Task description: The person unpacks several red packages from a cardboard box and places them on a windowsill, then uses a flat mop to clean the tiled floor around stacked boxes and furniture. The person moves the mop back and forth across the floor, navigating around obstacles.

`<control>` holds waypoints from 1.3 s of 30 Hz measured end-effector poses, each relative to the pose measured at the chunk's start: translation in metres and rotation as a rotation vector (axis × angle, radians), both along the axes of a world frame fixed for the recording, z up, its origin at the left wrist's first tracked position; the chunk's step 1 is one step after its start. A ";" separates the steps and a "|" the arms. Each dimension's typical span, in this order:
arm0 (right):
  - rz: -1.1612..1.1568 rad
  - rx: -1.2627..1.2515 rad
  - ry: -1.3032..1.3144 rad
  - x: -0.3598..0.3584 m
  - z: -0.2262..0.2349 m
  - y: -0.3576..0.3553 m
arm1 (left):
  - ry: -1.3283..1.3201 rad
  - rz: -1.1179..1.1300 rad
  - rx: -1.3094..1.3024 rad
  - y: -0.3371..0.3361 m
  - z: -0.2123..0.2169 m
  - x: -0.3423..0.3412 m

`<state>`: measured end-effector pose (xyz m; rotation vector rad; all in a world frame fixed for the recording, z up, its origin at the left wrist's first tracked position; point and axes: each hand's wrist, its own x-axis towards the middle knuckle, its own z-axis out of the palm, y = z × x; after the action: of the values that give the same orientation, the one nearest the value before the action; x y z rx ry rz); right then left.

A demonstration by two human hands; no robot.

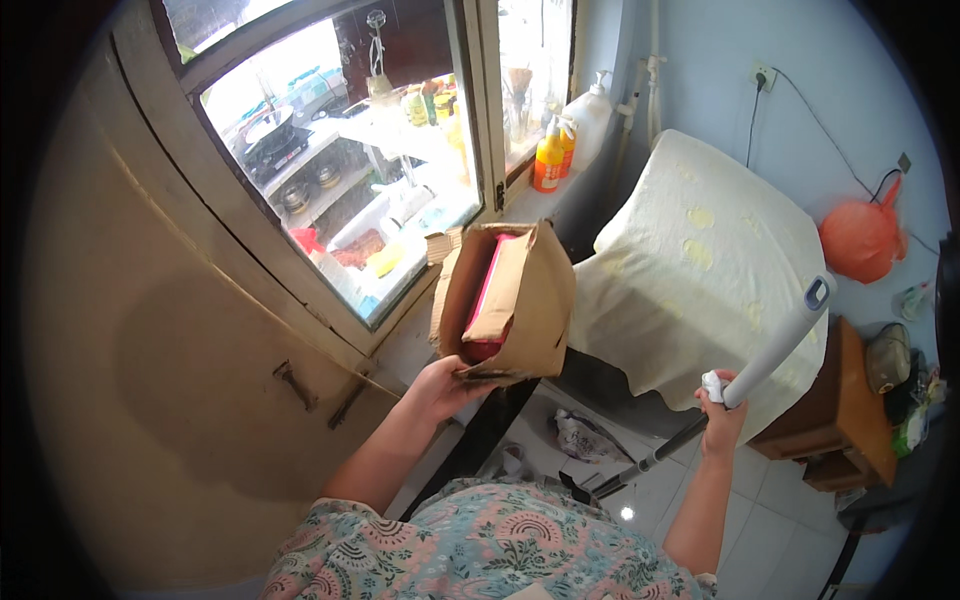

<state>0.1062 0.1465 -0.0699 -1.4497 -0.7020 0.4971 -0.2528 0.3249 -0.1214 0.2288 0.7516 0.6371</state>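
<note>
My left hand [443,393] is closed on the lower edge of an open cardboard box [545,300]. Something bright pink-red [487,285] shows inside the box, partly covered by a flap. The box is held up beside the window sill. With its fingers wrapped round, my right hand [720,420] grips a long grey pole [775,350] that has a loop at its upper end. A crumpled white tissue or cloth [714,384] is pinched in that same hand. The pole slants down to the left toward the floor; its lower end is hidden.
A pale cloth [700,240] drapes a bulky thing at the right. Orange bottles [548,160] and a white jug [592,120] stand on the sill. A wooden cabinet [840,410] and a red bag [862,240] are further right. A plastic bag [588,440] lies low ahead.
</note>
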 end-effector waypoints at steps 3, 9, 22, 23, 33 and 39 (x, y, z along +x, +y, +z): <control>-0.041 0.004 0.011 -0.001 0.001 -0.005 | -0.105 -0.018 0.066 0.017 0.003 0.023; -0.067 0.020 0.004 -0.003 0.006 -0.018 | -0.018 -0.060 0.298 0.051 0.003 0.058; -0.063 0.048 0.031 0.010 0.005 -0.033 | 0.400 0.000 0.381 0.002 0.053 -0.059; -0.050 0.054 0.028 0.013 0.004 -0.035 | 0.460 0.036 0.366 -0.005 0.054 -0.071; 0.026 0.147 0.040 0.038 -0.001 -0.056 | 0.607 0.291 0.171 -0.006 0.027 -0.110; -0.034 0.212 0.009 0.061 -0.009 -0.085 | 0.611 0.175 0.157 0.002 0.028 -0.106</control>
<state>0.1669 0.0611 -0.0790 -1.2580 -0.6996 0.3905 -0.3591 0.3274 -0.0930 0.5190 1.3198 0.8045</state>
